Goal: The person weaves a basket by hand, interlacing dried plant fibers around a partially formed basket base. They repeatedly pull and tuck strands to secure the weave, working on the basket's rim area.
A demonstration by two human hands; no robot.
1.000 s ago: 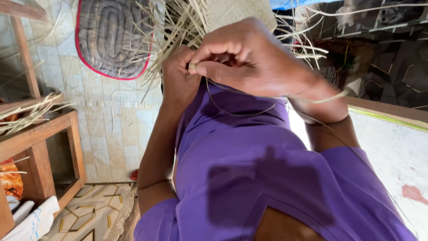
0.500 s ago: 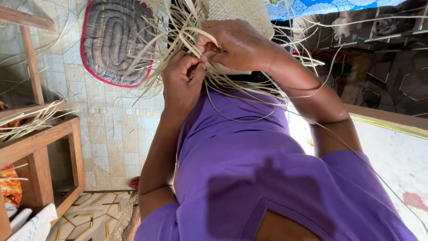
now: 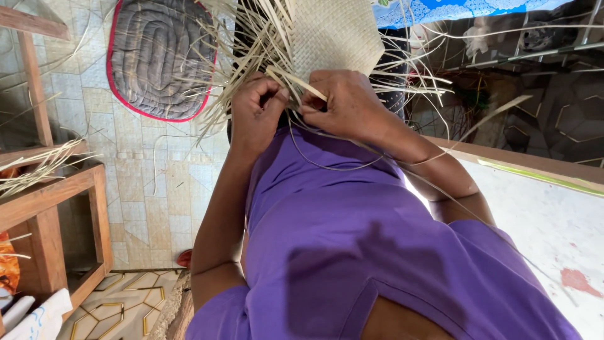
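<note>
A pale woven straw mat lies over my lap, with many loose straw strips fanning out from its near edge. My left hand is closed around a bundle of those strips at the mat's edge. Right beside it, my right hand pinches a single flat strip that sticks out between the two hands. Both hands touch the weaving. I wear a purple shirt that fills the lower middle of the view.
A grey quilted cushion with a red border lies on the tiled floor at upper left. A wooden shelf frame with straw on it stands at left. A white surface with a wooden edge runs along the right.
The mat and my hands have shifted lower in view as the camera tilted. My right hand has gone from the strip bundle to pinching one strip beside my left hand.
</note>
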